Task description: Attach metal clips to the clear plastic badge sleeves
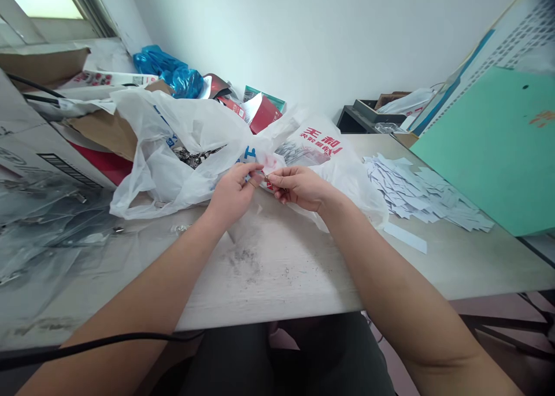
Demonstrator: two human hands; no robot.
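My left hand [234,192] and my right hand [301,188] meet above the table in front of two white plastic bags. Thumb and forefinger of my right hand pinch a small, thin brownish piece, too small to name; its other fingers are curled in. My left hand's thumb and forefinger come together at the same spot, and what lies between them is hard to make out. The left plastic bag [150,179] gapes open, showing a heap of small dark metal parts [195,156]. Silvery thin pieces [299,152] show in the right bag [347,182], which has red printing.
White paper slips [403,191] lie heaped on the table [295,286] at right, beside a green board [489,153]. Clear plastic bags [52,240] cover the left side, near a cardboard box [39,136]. A blue bag [169,69] lies behind. A black cable [108,341] crosses my left forearm.
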